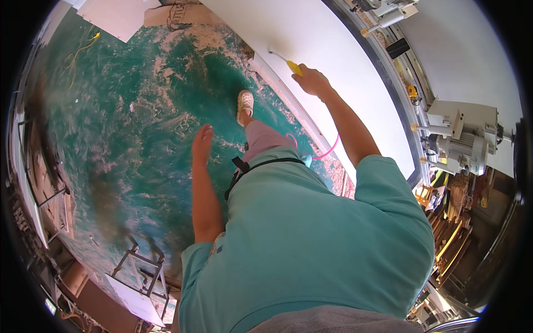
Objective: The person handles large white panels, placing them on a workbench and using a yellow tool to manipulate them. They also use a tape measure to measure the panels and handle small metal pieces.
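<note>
1. Head view: right hand [313, 83] closed round the yellow handle of a thin bent-tipped tool [295, 68]. Tool is over the white panel [338, 47], near its floor-side edge. Can't tell whether the tip touches; if it does, a dropped wrist or hard push could scratch the face.

2. Grip sits at the back of the handle, arm well extended. Likely weak control at that reach; a slip would put tool on panel or floor [111, 150].

3. Left hand [202, 143] hangs open over the floor, nothing seen in it. It steadies nothing; a panel lying loose could shift if leaned on. Can't tell how it is held.

4. Pink hose [327, 153] loops between body and panel edge. Join to the tool not visible. Could snag on leg or edge and tug, mid-step.

5. Pale dust [194, 36] lies over the green floor; one shoe [245, 102] is on it. Slip risk, worse with weight pitched toward the panel.

6. Dark phone [397, 48] lies beside the rail past the panel. A sweeping arm or shoved panel might knock it.
</note>
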The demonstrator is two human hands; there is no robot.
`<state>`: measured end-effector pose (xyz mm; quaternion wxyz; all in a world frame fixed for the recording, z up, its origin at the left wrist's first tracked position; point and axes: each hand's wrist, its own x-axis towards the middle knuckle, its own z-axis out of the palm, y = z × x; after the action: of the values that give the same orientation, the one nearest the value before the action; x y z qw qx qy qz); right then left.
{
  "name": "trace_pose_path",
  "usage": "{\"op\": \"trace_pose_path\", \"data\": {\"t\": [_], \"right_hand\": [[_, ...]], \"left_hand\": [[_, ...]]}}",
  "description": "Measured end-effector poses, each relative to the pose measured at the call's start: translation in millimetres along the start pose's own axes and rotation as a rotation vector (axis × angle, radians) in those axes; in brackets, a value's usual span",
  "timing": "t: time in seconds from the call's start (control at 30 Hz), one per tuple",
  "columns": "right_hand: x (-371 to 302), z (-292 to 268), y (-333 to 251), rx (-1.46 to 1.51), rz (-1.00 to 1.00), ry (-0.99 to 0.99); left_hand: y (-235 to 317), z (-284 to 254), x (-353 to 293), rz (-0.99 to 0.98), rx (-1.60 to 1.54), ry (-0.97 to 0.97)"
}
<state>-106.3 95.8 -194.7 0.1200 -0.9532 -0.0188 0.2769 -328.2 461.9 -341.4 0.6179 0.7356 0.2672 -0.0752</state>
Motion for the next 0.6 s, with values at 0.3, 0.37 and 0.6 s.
{"op": "trace_pose_path", "data": {"t": [0.3,0.37,0.6], "right_hand": [[2,-16,-12,-0.009,0.066,-0.134],[-7,-25,-20,0.010,0.128,-0.214],[-8,-3,-39,0.312,0.309,0.099]], "left_hand": [[-17,-60,91,-0.435,0.024,0.027],[-16,-79,110,-0.452,0.071,0.059],[113,10,200,0.089,0.449,-0.592]]}}
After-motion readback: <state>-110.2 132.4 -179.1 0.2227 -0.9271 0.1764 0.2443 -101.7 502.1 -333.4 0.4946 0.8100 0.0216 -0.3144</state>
